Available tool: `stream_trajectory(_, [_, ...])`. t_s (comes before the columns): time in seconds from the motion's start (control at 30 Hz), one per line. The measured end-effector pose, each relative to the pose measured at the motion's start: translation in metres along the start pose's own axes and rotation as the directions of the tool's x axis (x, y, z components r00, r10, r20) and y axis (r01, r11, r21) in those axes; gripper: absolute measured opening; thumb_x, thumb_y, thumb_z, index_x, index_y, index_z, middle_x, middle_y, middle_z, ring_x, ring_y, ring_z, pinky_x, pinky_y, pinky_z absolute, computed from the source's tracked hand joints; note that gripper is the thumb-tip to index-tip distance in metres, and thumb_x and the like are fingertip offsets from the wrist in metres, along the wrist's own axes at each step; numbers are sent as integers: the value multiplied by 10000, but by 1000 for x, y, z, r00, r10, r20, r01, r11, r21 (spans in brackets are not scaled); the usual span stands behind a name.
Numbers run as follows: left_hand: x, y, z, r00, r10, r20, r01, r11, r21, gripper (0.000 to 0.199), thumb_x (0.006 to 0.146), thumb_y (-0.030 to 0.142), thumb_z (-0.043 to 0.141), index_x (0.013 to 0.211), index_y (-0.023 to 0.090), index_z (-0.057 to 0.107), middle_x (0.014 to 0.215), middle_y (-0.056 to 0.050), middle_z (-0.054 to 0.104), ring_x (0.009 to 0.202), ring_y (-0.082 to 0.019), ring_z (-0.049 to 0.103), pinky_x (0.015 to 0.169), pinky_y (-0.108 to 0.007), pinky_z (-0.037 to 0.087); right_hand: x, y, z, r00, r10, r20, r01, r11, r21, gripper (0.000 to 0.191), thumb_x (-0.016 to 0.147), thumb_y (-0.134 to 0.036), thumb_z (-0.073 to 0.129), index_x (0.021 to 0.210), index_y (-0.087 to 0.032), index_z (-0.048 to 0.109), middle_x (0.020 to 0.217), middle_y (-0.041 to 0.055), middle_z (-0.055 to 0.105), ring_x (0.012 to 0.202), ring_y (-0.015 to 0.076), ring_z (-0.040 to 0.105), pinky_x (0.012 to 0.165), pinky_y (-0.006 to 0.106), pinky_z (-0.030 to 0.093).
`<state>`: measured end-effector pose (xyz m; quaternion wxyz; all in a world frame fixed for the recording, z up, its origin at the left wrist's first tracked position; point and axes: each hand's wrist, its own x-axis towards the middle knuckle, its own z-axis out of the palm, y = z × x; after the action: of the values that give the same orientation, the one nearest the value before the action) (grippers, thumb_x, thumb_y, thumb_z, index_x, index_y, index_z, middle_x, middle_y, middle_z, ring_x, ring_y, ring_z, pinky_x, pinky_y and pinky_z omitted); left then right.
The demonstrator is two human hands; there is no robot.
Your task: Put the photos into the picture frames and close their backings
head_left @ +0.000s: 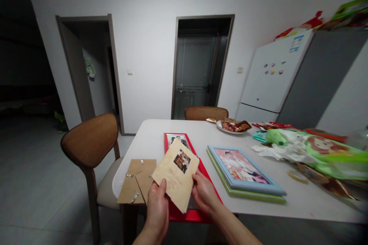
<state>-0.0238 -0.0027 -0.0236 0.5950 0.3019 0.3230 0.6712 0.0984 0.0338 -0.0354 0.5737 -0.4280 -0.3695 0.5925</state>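
Between my hands is a cream printed card (pixel 175 183) with a small photo on its upper half; other sheets seem to lie under it. My left hand (pixel 158 203) pinches its lower left edge, thumb on top. The fingers of my right hand (pixel 204 191) close on its right edge. Beneath the card lies a red picture frame (pixel 205 168), partly covered, with a photo showing at its far end. Left of it rests a brown backing board (pixel 130 176) with metal clips and a hanger.
To the right, a light blue picture frame (pixel 244 172) is stacked on a green frame (pixel 224 185). A plate of food (pixel 234 126) stands farther back. Bags and tissues (pixel 287 145) crowd the right side, near a tape roll (pixel 297 177). A wooden chair (pixel 92 141) is at the left.
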Motion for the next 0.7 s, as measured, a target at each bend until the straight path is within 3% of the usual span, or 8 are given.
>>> stream_trajectory(0.1, [0, -7, -12, 1000, -26, 6, 25, 992, 124, 533, 648, 370, 615, 1092, 124, 451, 1109, -155, 549, 1015, -247, 519, 860, -339, 407, 6, -18, -25, 999, -24, -43, 13, 969, -247, 317, 677, -193, 376, 956, -149, 520, 874, 88, 657, 743, 197, 623, 599, 296, 492])
stream_trajectory(0.2, [1, -11, -24, 999, 35, 20, -40, 927, 372, 530, 660, 305, 592, 1117, 101, 417, 1169, -179, 491, 1073, -237, 471, 916, -332, 361, 12, -33, -46, 1000, -8, -15, 0, 884, -467, 319, 654, -168, 373, 915, -145, 556, 870, 94, 662, 750, 206, 628, 587, 285, 496])
stream_trajectory(0.27, [-3, -14, -28, 991, 50, 123, -110, 826, 553, 493, 667, 246, 555, 1120, 102, 426, 1185, -160, 480, 1099, -227, 445, 942, -334, 338, 17, -36, -52, 1000, 12, 8, -6, 866, -500, 314, 634, -150, 373, 878, -138, 570, 856, 96, 665, 746, 206, 629, 580, 273, 497])
stream_trajectory(0.4, [-13, -22, -28, 947, 25, 321, -287, 516, 807, 459, 642, 140, 505, 1100, 121, 471, 1194, -129, 479, 1122, -224, 419, 967, -383, 316, 26, -27, -50, 998, 65, -24, -68, 896, -439, 297, 595, -120, 370, 814, -117, 569, 766, 99, 672, 660, 193, 631, 546, 251, 488])
stream_trajectory(0.53, [-14, -31, -35, 873, 50, 485, -478, 288, 830, 474, 609, 85, 506, 1081, 122, 487, 1214, -145, 460, 1136, -243, 400, 965, -438, 319, 35, -17, -48, 998, 54, -38, -66, 888, -455, 304, 611, -136, 362, 830, -107, 571, 683, 85, 665, 604, 179, 621, 519, 234, 467])
stream_trajectory(0.7, [-12, -37, -45, 809, 55, 585, -586, 146, 797, 420, 627, 91, 532, 1043, 135, 498, 1211, -147, 461, 1142, -248, 395, 950, -441, 351, 41, -15, -52, 998, -26, -59, -16, 791, -612, 322, 627, -168, 362, 829, -95, 601, 671, 80, 660, 634, 173, 614, 523, 214, 440])
